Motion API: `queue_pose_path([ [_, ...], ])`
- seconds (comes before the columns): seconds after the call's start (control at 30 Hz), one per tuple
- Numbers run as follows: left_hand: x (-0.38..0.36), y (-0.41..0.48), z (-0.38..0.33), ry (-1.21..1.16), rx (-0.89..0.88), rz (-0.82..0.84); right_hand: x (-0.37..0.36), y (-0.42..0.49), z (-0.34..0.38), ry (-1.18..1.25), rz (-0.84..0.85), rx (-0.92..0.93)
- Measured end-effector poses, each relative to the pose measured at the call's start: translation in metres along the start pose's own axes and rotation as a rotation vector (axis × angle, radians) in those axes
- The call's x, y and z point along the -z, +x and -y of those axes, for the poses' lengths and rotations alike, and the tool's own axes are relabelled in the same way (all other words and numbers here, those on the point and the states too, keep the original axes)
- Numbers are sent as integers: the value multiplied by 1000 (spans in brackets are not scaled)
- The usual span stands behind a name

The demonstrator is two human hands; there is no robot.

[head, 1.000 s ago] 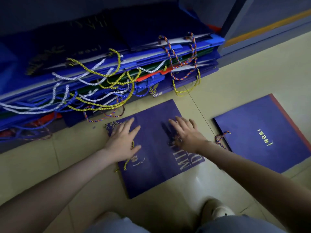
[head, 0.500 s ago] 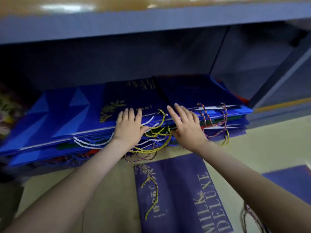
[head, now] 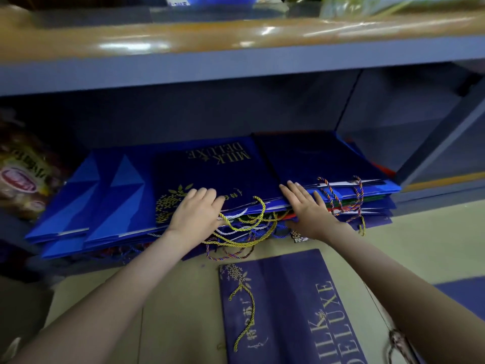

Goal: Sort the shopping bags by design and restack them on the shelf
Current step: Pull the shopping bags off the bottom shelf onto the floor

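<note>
Left hand [head: 195, 214] flat on top bag [head: 210, 174], right hand [head: 307, 208] flat at stack's edge

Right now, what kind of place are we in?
Probably a shop's storage spot: a low blue-grey shelf holds a stack of flat shopping bags, a MILK DELUXE bag lies on the tiled floor, and packaged goods sit at the shelf's left.

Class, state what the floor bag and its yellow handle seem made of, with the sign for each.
Floor bag: probably matte paper or card; lies flat, stiff, with crisp printed lettering. Yellow handle: twisted cord, perhaps synthetic; spiral strands show.
</note>
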State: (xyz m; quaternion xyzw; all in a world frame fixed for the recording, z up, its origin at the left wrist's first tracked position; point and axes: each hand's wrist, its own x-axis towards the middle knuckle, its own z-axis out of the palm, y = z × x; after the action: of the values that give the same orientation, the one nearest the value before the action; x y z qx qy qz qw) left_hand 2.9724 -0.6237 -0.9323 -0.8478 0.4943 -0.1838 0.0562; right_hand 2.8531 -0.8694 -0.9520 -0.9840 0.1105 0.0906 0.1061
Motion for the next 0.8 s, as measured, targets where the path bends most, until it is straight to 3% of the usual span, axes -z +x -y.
queue_pose_path([
  [0.3, 2, -41, 16, 30, -73, -69, 15, -1, 9, 212, 127, 26],
  [0.37, 12, -48, 20, 70, -114, -137, 26, -7, 15, 456, 59, 4],
  [0.47, 32, -55, 25, 104, -170, -322, 41, -19, 34, 1017, -76, -39],
  [0.57, 41, -63, 19, 64, -219, -419, 52, -24, 45, 1472, 25, -5],
  [0.63, 36, -70, 15, -3, -294, -350, 53, -25, 50, 1611, 77, -72],
  [0.67, 33, -73, 12, -52, -308, -265, 51, -25, 52, 1557, 60, -113],
  [0.8, 47, -71, -2, -391, -48, 71, 39, -32, 56, 1450, 24, -87],
])
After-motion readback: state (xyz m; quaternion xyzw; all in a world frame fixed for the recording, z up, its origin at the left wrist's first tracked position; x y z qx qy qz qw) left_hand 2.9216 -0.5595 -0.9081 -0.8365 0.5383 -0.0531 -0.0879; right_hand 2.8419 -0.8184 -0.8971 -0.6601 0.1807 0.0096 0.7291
